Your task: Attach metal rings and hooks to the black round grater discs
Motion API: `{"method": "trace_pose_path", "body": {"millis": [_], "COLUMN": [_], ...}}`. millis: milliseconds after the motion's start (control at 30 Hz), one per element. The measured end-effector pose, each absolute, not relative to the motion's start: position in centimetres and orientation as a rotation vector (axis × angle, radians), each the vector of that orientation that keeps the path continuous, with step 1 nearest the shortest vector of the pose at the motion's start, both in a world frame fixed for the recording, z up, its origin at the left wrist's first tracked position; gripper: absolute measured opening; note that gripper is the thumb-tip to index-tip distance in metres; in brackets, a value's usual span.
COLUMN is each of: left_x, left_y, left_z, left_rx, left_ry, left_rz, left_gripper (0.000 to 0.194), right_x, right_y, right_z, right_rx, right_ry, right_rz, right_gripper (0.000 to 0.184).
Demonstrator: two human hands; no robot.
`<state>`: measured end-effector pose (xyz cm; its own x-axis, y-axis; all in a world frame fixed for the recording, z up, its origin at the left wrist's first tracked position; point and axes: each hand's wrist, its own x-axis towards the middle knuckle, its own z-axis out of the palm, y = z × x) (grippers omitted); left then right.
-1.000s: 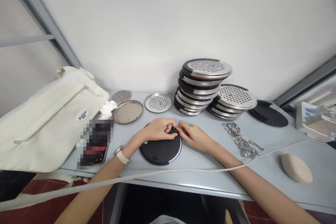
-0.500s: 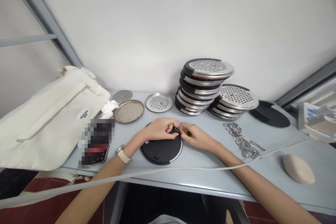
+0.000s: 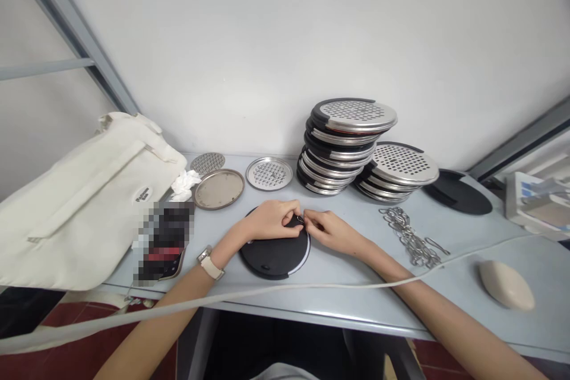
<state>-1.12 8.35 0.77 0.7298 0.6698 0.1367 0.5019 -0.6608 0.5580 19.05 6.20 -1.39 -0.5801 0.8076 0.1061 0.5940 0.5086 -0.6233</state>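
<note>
The disc (image 3: 274, 258) on the table (image 3: 329, 267) looks unfinished: the right hand (image 3: 327, 230) pinches a clip (image 3: 300, 219) at the rim, the left hand (image 3: 272, 219) curls over the disc, grip unclear, and more clips (image 3: 404, 234) lie loose

Well to the left of the left grip (image 3: 272, 219), a cream bag (image 3: 89, 214) slumps on the desk (image 3: 356, 306), an oval patch (image 3: 142, 195) on its side. Between bag and grip lie a crumpled white tissue (image 3: 185, 185) and, nearer the person, a dark flat object (image 3: 164, 237), mostly pixelated. A pale cable (image 3: 312, 288) crosses the view on the near side of both. Well right of the right grip (image 3: 329, 230) sits a smooth beige rounded object (image 3: 506, 285); farther right, a white container (image 3: 512, 197). Beyond both grips rises a plain pale wall (image 3: 231, 53).
</note>
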Motion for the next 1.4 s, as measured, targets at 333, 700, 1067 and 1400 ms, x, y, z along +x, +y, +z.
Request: {"method": "trace_pose_path", "body": {"millis": [333, 700, 1067, 1400], "left_x": [-1.09, -1.12, -1.10, -1.21], "left_y": [8.21, 8.21, 8.24, 8.34], "left_z": [0.98, 1.07, 0.99, 0.84], "left_rx": [2.406, 2.417, 2.425, 2.429], "left_ry": [0.916, 0.966, 0.969, 0.931], "left_rz": [0.455, 0.449, 0.453, 0.465], "left_gripper": [0.018, 0.021, 0.021, 0.019], "right_x": [19.10, 19.17, 19.17, 19.19], "right_y": [6.26, 6.23, 6.19, 6.16], "right_z": [-1.29, -1.40, -1.17, -1.15], "right_rx": [-1.144, -1.179, -1.156, -1.150], "right_ry": [-2.401, -2.406, -2.407, -2.409], "right_rz": [0.726, 0.720, 0.714, 0.707], "right_gripper": [0.026, 0.031, 0.029, 0.027]}}
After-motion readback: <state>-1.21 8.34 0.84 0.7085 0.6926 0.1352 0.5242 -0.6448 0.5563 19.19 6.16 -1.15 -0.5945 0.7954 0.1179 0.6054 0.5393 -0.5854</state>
